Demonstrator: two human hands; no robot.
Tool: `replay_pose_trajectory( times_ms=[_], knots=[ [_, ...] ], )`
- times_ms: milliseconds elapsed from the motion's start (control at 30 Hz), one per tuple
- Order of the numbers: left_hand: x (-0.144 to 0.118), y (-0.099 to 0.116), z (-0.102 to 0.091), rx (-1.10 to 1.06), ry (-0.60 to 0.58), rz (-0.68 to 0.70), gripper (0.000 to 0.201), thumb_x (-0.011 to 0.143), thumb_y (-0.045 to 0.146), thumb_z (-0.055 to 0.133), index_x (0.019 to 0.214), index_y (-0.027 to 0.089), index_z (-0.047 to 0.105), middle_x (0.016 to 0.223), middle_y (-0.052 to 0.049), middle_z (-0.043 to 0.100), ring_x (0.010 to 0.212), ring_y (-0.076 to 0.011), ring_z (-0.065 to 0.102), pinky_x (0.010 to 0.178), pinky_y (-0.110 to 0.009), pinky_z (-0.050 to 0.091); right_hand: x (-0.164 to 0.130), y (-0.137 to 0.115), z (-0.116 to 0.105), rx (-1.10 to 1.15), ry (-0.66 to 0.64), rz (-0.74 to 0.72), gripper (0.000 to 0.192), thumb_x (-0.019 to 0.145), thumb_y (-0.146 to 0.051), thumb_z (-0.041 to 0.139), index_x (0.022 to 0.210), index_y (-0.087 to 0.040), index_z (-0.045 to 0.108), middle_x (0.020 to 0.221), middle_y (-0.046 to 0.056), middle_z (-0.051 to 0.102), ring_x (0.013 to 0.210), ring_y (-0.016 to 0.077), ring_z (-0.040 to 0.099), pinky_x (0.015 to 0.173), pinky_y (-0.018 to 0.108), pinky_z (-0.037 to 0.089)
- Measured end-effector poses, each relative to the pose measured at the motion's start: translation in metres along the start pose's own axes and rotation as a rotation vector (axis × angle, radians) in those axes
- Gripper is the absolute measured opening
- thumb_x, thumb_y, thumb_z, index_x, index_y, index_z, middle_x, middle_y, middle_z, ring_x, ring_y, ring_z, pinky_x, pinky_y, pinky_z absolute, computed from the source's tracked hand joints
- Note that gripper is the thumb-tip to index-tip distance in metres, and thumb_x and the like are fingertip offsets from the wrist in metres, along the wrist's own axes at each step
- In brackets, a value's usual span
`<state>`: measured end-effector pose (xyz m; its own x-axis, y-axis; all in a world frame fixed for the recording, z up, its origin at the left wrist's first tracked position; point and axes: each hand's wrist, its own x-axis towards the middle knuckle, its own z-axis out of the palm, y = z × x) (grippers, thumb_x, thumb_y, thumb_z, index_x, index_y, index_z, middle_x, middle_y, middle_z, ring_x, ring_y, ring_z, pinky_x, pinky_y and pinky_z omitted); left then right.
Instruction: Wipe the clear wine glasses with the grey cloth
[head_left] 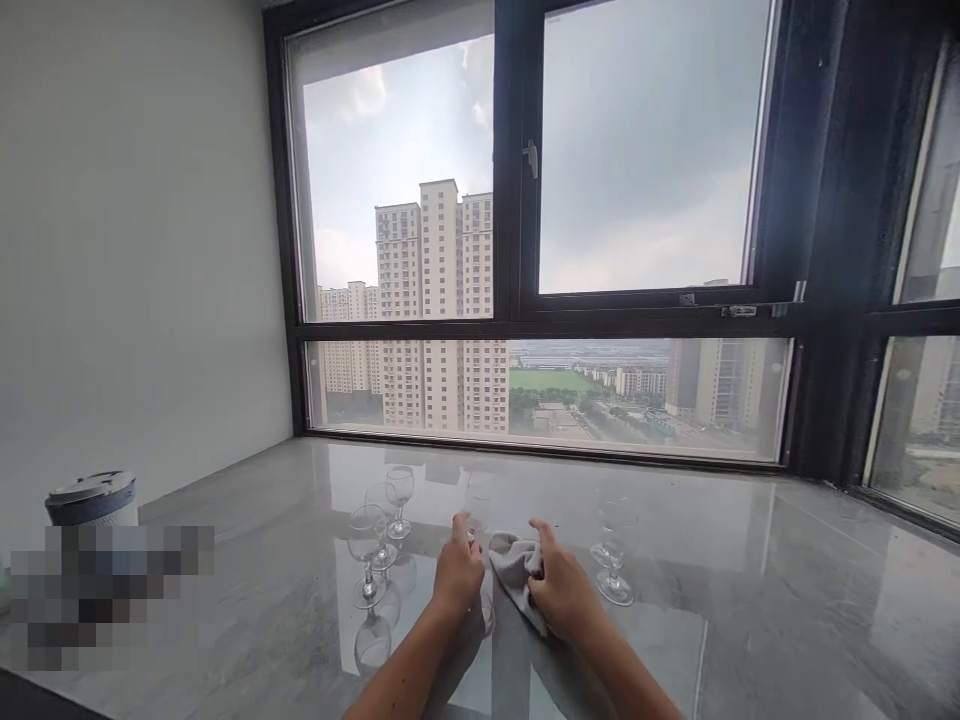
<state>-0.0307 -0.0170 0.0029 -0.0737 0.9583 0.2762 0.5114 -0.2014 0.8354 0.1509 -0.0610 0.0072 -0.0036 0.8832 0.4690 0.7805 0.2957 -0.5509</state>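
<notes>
On the grey marble bench under a wide black-framed window, two bare hands are working close together near the front edge. The left hand is reaching forward, its grip closing around a clear wine glass that is standing upright on the bench; the glass is so transparent that its bowl is barely showing against the reflections, and the foot is peeking out just right of the wrist. The right hand is clenching a grey cloth, which is bunching between the thumb and fingers and trailing down onto the bench, just beside the held glass.

To the left, three more empty wine glasses are standing upright in a loose group, their reflections showing in the polished stone. To the right of the cloth, two wine glasses at the right are standing close together, one just behind the other.

At the far left a white canister with a grey lid is sitting beside a pixelated patch. No brand, label or writing is readable on any of these things. Beyond the window, tall pale apartment towers are standing under a cloudy sky.
</notes>
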Motion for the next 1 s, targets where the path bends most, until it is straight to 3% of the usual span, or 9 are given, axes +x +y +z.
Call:
replay_pose_trajectory(
  times_ms=[167, 300, 500, 767, 900, 1000],
  knots=[
    [-0.003, 0.003, 0.003, 0.135, -0.081, 0.103, 0.05, 0.089, 0.013, 0.046, 0.137, 0.02, 0.056, 0.087, -0.007, 0.073, 0.082, -0.0205, 0.067, 0.079, -0.026, 0.044, 0.007, -0.009, -0.007, 0.201, 0.2, -0.023, 0.063, 0.072, -0.016, 0.05, 0.135, -0.018, 0.044, 0.081, 0.0, 0.065, 0.068, 0.0179, 0.062, 0.067, 0.027, 0.048],
    [-0.006, 0.012, -0.001, 0.204, -0.112, 0.137, 0.047, 0.086, 0.016, 0.052, 0.131, 0.023, 0.063, 0.098, -0.01, 0.076, 0.094, -0.0228, 0.068, 0.083, -0.027, 0.044, 0.006, -0.019, -0.012, 0.368, 0.214, -0.137, 0.064, 0.073, -0.017, 0.051, 0.136, -0.019, 0.041, 0.085, -0.001, 0.064, 0.064, 0.0147, 0.06, 0.065, 0.024, 0.05],
    [-0.018, 0.026, -0.012, 0.331, -0.175, 0.267, 0.03, 0.084, 0.017, 0.048, 0.094, 0.023, 0.075, 0.09, -0.011, 0.076, 0.084, -0.022, 0.068, 0.071, -0.025, 0.039, 0.003, -0.02, -0.01, 0.363, 0.248, -0.202, 0.065, 0.072, -0.013, 0.05, 0.136, -0.021, 0.043, 0.092, 0.001, 0.067, 0.069, 0.0148, 0.063, 0.066, 0.024, 0.052],
    [-0.017, 0.024, -0.005, 0.338, -0.206, 0.333, 0.019, 0.07, 0.013, 0.058, 0.056, 0.023, 0.066, 0.066, -0.007, 0.066, 0.084, -0.0244, 0.058, 0.086, -0.033, 0.041, 0.007, -0.006, -0.012, 0.215, 0.436, -0.113, 0.055, 0.08, -0.019, 0.049, 0.135, -0.022, 0.048, 0.114, 0.011, 0.066, 0.097, 0.0238, 0.067, 0.083, 0.035, 0.054],
    [-0.011, 0.017, -0.002, 0.177, -0.084, 0.36, 0.023, 0.08, 0.016, 0.051, 0.07, 0.022, 0.071, 0.074, -0.007, 0.069, 0.081, -0.0224, 0.059, 0.079, -0.031, 0.042, 0.012, -0.003, -0.02, 0.262, 0.492, 0.062, 0.049, 0.083, -0.033, 0.054, 0.13, -0.02, 0.051, 0.107, 0.012, 0.068, 0.09, 0.0259, 0.069, 0.078, 0.036, 0.054],
    [-0.005, 0.012, -0.001, -0.038, 0.017, 0.229, 0.026, 0.09, 0.03, 0.046, 0.09, 0.02, 0.07, 0.076, -0.004, 0.068, 0.072, -0.0191, 0.06, 0.068, -0.027, 0.041, 0.013, -0.001, -0.02, 0.312, 0.473, 0.16, 0.053, 0.08, -0.039, 0.058, 0.128, -0.019, 0.051, 0.097, 0.011, 0.07, 0.083, 0.0261, 0.07, 0.072, 0.034, 0.054]
  ],
)
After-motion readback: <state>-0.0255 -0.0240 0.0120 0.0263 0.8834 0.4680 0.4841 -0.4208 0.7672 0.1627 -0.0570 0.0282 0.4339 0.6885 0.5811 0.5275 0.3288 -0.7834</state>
